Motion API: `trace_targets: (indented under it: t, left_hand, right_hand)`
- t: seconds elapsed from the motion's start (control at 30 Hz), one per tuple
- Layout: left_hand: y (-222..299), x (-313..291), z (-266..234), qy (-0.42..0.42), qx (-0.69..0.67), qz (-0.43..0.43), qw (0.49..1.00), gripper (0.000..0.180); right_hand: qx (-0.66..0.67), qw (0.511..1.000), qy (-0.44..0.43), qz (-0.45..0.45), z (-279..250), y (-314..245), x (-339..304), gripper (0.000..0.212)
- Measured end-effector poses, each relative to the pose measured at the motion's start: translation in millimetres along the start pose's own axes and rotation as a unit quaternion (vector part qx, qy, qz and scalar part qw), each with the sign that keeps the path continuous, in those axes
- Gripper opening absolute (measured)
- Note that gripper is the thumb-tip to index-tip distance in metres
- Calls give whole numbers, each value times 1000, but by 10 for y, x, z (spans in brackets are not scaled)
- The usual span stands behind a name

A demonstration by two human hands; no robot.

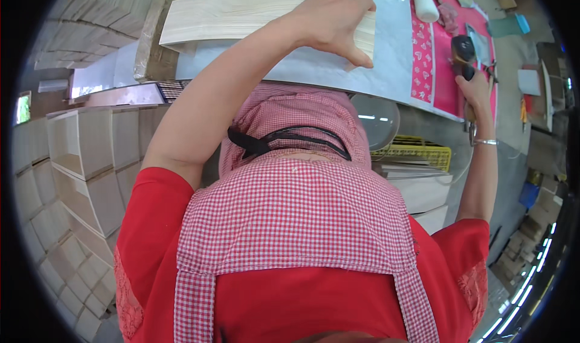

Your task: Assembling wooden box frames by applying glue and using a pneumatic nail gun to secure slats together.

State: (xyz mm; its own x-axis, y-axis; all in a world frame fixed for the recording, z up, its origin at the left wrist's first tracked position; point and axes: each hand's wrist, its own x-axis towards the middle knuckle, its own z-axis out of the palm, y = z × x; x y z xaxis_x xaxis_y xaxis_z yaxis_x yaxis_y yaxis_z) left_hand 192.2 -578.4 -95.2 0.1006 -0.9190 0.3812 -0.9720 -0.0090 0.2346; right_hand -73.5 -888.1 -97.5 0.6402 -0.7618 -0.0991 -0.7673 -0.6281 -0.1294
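Pressing on the pale wooden board (241,17) atop the grey worktable (386,53), the left hand (335,23) lies fingers spread. The right hand (474,92) is clamped around a dark power tool (463,52), whose lower body the fist hides.

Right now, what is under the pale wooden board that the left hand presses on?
The pale wooden board lies on a grey worktop, held by the left hand. Anything directly beneath the board is covered.

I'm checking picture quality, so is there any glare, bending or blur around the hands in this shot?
Head view: evenly lit and sharp at the left hand on the pale wooden board; fisheye bends the table edge; black corners ring the picture; faint glare on the table; the right hand on a dark tool is slightly soft.
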Motion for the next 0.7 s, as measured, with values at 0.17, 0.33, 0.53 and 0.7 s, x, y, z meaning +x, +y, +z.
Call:
trace_targets:
  t: [0.17,0.33,0.53,0.7]
  left_hand:
    - [18,-30,-79,-50,-51,-37,997,91]
    - [27,-25,-69,-53,-46,-36,997,91]
    - [72,5,-110,-85,-46,-60,994,89]
    - [95,-35,-116,-56,-44,-54,996,87]
  right_hand:
    - [131,982,-126,41,-754,-777,-635,28]
    - [246,946,-64,-200,-950,-1268,-1085,32]
    - [180,943,-115,-256,-1149,-1549,-1175,42]
    - [154,937,-131,-285,-1177,-1614,-1161,42]
